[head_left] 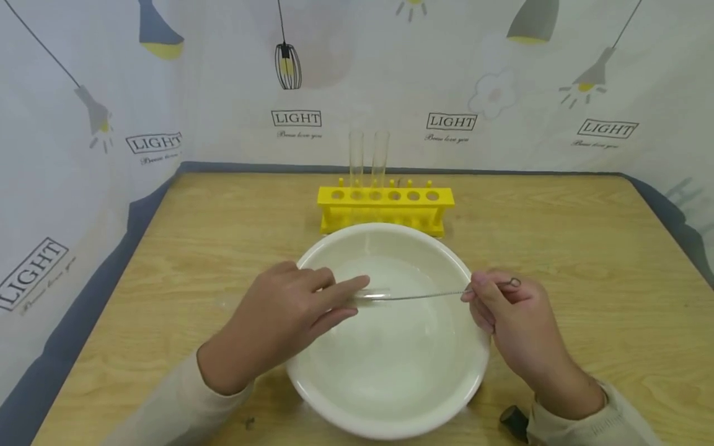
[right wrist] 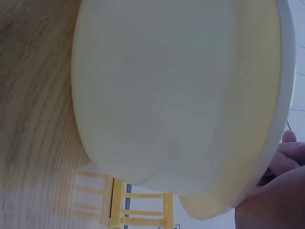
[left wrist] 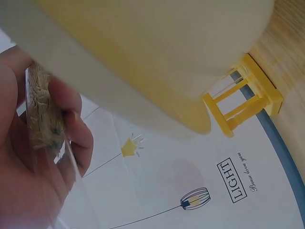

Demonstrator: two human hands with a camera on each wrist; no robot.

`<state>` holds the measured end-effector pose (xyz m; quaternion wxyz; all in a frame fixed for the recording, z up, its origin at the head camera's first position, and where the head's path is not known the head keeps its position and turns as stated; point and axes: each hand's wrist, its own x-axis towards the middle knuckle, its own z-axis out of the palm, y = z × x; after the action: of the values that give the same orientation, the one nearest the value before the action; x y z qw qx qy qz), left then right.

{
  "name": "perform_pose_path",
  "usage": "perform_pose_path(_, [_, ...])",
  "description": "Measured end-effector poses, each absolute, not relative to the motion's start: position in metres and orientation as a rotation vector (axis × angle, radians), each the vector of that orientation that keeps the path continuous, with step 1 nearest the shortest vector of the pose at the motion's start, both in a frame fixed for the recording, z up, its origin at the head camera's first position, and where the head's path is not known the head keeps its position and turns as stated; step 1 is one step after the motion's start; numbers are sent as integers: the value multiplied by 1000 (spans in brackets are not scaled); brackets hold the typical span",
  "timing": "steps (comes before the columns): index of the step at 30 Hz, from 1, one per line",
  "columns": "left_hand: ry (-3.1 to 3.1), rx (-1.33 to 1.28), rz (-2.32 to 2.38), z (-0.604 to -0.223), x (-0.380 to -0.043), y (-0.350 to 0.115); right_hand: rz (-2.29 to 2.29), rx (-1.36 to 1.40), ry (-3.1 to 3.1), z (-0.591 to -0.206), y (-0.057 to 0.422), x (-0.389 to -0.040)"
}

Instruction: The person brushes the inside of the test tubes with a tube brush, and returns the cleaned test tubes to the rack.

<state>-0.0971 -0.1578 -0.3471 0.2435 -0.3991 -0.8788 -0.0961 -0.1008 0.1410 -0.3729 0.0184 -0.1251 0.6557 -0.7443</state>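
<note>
Over the white basin [head_left: 385, 428], my left hand [head_left: 290, 303] grips a clear glass test tube [head_left: 382, 295] lying nearly level, its mouth toward the right. Inside the tube, the pale bristles of a test tube brush [left wrist: 44, 109] show between the fingers in the left wrist view. From the tube's mouth the brush's twisted wire handle [head_left: 426, 294] runs right to my right hand [head_left: 515, 322], which pinches it near its looped end. The basin holds what looks like clear water. Its wall hides most of my right hand in the right wrist view.
Behind the basin stands a yellow test tube rack [head_left: 385, 197], with two upright test tubes [head_left: 357, 155] in its left half. A dark cylindrical object [head_left: 514, 423] lies beside the right sleeve. Printed cloth [head_left: 379, 80] surrounds the wooden table [head_left: 558, 248] at the back and sides.
</note>
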Motion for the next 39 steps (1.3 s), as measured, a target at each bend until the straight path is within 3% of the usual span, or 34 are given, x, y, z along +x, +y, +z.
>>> perform_pose_path(8, [-2385, -1093, -263, -347, -93, -155, -2046, -156, 2363, -370, 134, -92])
perform_pose_path(39, [-2354, -1151, -254, -347, -82, -140, -1784, -638, 2460, -375, 123, -75])
